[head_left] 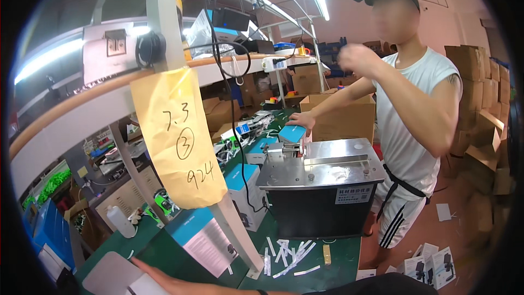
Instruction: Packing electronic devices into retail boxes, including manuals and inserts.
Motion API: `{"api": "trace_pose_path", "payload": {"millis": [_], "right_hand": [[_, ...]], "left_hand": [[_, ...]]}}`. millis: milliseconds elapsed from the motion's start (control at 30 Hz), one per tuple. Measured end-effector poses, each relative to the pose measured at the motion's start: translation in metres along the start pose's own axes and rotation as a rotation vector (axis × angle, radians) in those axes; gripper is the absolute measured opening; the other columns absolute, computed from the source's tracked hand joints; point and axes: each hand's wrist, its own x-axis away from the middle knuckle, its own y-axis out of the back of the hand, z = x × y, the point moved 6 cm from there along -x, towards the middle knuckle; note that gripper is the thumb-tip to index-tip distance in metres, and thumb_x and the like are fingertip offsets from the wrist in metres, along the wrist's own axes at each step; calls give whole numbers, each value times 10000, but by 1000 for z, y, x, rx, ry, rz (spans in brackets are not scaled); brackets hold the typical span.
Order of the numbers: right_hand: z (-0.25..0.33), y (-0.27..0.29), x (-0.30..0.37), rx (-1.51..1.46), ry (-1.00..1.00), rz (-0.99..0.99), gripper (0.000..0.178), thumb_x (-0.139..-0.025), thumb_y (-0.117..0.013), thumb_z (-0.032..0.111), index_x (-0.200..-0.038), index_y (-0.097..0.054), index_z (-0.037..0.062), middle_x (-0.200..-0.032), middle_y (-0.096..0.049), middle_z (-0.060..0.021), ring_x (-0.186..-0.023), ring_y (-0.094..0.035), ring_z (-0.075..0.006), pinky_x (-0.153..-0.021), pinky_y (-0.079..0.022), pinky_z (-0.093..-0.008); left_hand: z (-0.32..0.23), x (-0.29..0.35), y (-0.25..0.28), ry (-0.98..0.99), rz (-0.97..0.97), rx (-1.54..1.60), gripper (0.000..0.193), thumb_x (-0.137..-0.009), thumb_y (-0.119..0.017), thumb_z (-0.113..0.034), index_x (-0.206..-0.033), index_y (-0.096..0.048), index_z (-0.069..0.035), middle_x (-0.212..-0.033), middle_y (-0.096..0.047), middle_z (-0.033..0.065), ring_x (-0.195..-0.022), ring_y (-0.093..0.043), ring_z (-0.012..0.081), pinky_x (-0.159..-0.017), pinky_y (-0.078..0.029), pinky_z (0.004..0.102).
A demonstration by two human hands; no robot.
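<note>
At the lower edge, my right hand (155, 277) reaches leftward, its forearm coming in from the lower right. The fingers press along the edge of a pale grey and white flat piece (106, 276) with a rounded corner; its kind is unclear and the frame cuts it off. Most of the fingers are hidden. Just beyond the hand, a blue and white box (203, 240) stands on the green table (341, 254) behind a white post. My left hand is out of view.
A slanting white post (237, 232) carries a yellow paper sheet (177, 136). A black, steel-topped machine (322, 207) stands on the table near white paper strips (286, 254). Beyond it, a co-worker (415, 93) rests one hand on a blue box. Cartons (469, 66) are stacked at right.
</note>
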Motion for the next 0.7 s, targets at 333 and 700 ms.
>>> {"api": "trace_pose_path", "payload": {"millis": [333, 700], "right_hand": [[-51, -10, 0, 445, -128, -246, 687, -904, -709, 337, -1466, -426, 59, -1518, -371, -229, -1309, -479, -459, -1072, -442, -490], [-10, 14, 12, 408, -84, -540, 423, -972, -646, 323, -1242, -566, 8, -1229, -613, -209, -995, -660, -438, -835, -561, -469]], "left_hand": [[1, 18, -44, -296, 226, -2, 497, -950, -702, -99, -1321, -462, 128, -1245, -600, 300, -1103, -646, 352, -956, -542, 421], [-7, 44, -66, -378, 203, -294, 500, -877, -785, -189, -1212, -561, 106, -1060, -691, 301, -958, -712, 397, -787, -588, 441]]}}
